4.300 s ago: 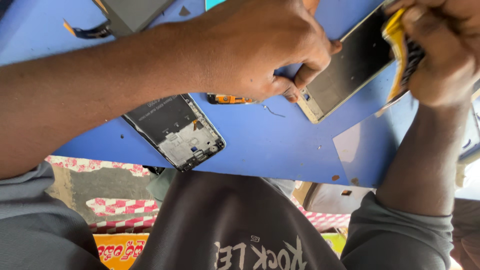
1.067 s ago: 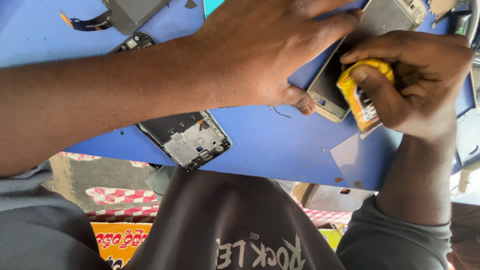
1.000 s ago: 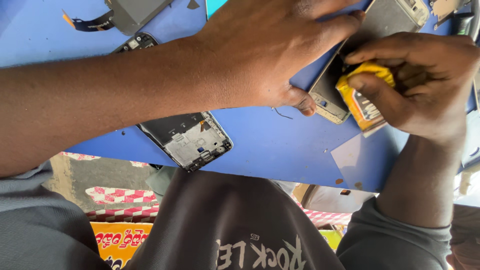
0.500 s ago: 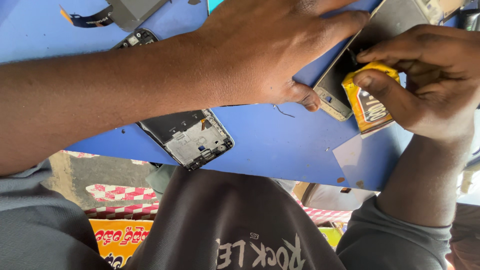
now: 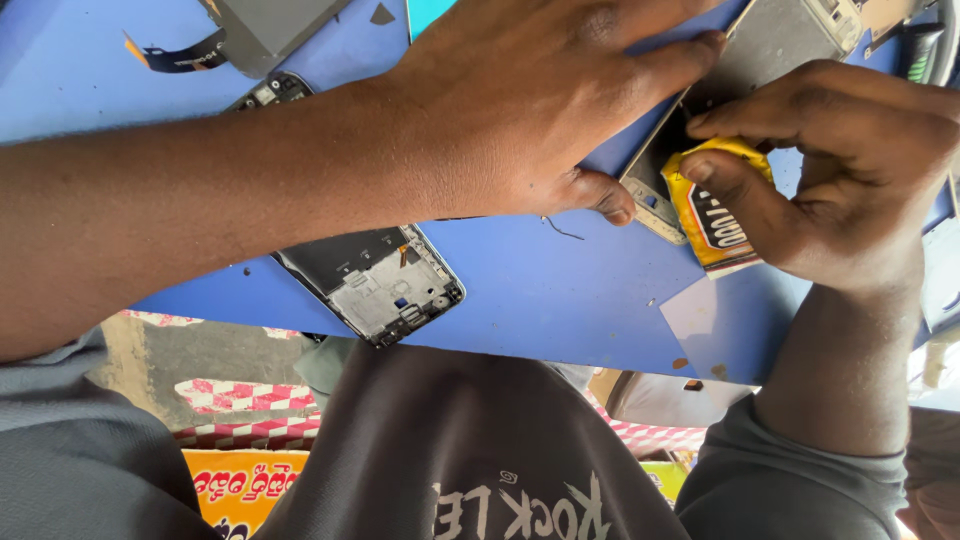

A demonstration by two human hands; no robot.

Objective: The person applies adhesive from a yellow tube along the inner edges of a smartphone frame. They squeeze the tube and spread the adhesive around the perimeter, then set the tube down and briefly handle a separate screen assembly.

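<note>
My left hand lies flat across the blue worktop, its fingertips pressing on a grey phone body that lies tilted at the top right. The thumb rests beside the phone's lower end. My right hand pinches a small crumpled yellow tube, like a glue tube, and holds its tip against the phone's open lower end. A bare phone frame with exposed inner parts lies near the worktop's front edge, under my left forearm.
A grey phone panel and a dark flex cable with an orange tip lie at the top left. A dark tool sits at the top right corner. A pale patch marks the worktop near its front edge.
My right hand has brought the yellow tube from the right side down onto the phone's lower end. My left hand has stayed pressed on the phone. The view has shifted slightly.
</note>
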